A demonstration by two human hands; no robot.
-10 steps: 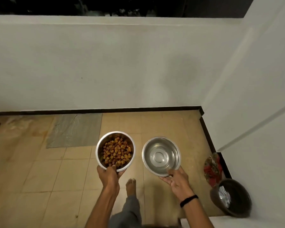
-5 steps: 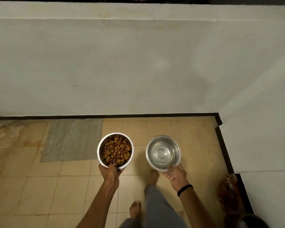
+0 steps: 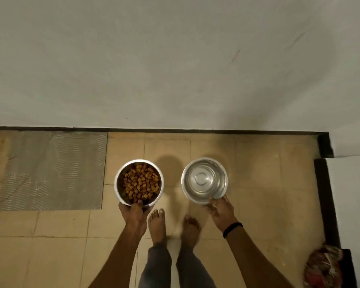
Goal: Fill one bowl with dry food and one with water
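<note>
Two steel bowls hang side by side above the tiled floor. The left bowl is filled with brown dry food; my left hand grips its near rim, thumb over the edge. The right bowl looks shiny inside, and I cannot tell whether it holds water. My right hand, with a black band on the wrist, holds that bowl by its near rim. Both bowls are level, and their shadows fall on the tiles beyond them.
A white wall with a dark skirting stands right ahead. A grey mat lies on the floor to the left. My bare feet stand under the bowls. A red patterned bag lies at the lower right by a wall corner.
I have stepped closer to the wall and the view has tilted down. Both bowls stay in my hands, lower toward the floor. The dark bucket at the right has left the view.
</note>
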